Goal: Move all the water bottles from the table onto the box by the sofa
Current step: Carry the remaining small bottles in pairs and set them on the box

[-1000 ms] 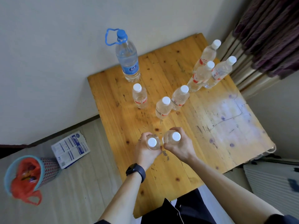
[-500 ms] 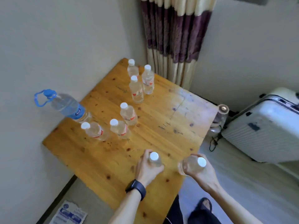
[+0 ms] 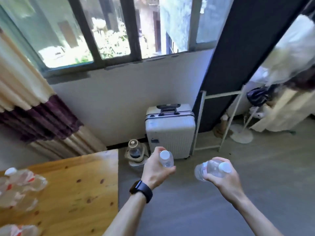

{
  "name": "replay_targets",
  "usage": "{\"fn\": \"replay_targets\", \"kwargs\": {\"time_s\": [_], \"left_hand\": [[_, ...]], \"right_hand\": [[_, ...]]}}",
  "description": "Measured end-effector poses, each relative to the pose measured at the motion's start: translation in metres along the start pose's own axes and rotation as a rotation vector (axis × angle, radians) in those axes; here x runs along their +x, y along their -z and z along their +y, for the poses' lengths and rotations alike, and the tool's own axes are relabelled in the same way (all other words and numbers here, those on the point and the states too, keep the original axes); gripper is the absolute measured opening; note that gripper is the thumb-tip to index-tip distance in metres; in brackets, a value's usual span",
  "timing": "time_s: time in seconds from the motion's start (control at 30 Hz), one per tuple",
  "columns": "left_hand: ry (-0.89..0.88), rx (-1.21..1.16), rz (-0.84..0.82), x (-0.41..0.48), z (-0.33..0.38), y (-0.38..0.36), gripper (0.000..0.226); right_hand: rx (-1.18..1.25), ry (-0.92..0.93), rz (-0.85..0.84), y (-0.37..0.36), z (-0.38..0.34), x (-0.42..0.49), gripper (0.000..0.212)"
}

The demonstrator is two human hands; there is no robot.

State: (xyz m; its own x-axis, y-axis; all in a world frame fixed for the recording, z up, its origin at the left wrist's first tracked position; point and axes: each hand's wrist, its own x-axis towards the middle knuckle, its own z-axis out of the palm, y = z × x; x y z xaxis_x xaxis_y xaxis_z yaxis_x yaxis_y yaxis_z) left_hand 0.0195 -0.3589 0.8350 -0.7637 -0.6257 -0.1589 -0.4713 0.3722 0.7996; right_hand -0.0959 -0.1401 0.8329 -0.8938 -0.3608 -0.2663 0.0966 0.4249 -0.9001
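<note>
Holding one small white-capped bottle point(image 3: 166, 159) in my left hand point(image 3: 156, 169) and another bottle point(image 3: 211, 169), tilted, in my right hand point(image 3: 221, 178), I had both at centre frame over the grey floor point(image 3: 196, 210), fingers wrapped around each. At lower left, blurred bottles point(image 3: 20, 183) stood on the wooden table point(image 3: 76, 193). Farther off, a white suitcase point(image 3: 170, 132) stood against the wall below the window point(image 3: 110, 29), with a curtain point(image 3: 32, 106) at left.

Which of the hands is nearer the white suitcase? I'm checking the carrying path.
Left. The left hand, holding a bottle, appears just in front of the white suitcase at its lower edge. The right hand, with its own bottle, is off to the suitcase's right over bare floor.
</note>
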Motion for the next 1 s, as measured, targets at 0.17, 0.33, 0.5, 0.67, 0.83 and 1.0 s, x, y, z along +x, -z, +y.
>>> {"fn": "replay_targets", "kwargs": {"time_s": [0.17, 0.33, 0.5, 0.67, 0.83, 1.0], "left_hand": [[-0.220, 0.028, -0.167, 0.041, 0.133, -0.097, 0.041], [-0.473, 0.104, -0.421, 0.078, 0.260, -0.188, 0.048], [-0.637, 0.115, -0.561, 0.113, 0.363, -0.281, 0.049], [-0.767, 0.118, -0.723, 0.137, 0.445, -0.364, 0.048], [-0.887, 0.128, -0.912, 0.142, 0.520, -0.447, 0.049], [-0.938, 0.106, -1.021, 0.135, 0.593, -0.542, 0.043]], "right_hand": [[0.063, 0.001, 0.273, 0.133, 0.007, 0.010, 0.057], [0.082, -0.006, 0.546, 0.248, 0.009, 0.025, 0.053], [0.036, -0.042, 0.744, 0.348, 0.010, 0.044, 0.054], [0.006, -0.123, 0.952, 0.434, 0.012, 0.046, 0.056], [-0.012, -0.209, 1.124, 0.500, 0.019, 0.046, 0.051], [-0.025, -0.298, 1.257, 0.575, 0.042, 0.047, 0.057]]}}
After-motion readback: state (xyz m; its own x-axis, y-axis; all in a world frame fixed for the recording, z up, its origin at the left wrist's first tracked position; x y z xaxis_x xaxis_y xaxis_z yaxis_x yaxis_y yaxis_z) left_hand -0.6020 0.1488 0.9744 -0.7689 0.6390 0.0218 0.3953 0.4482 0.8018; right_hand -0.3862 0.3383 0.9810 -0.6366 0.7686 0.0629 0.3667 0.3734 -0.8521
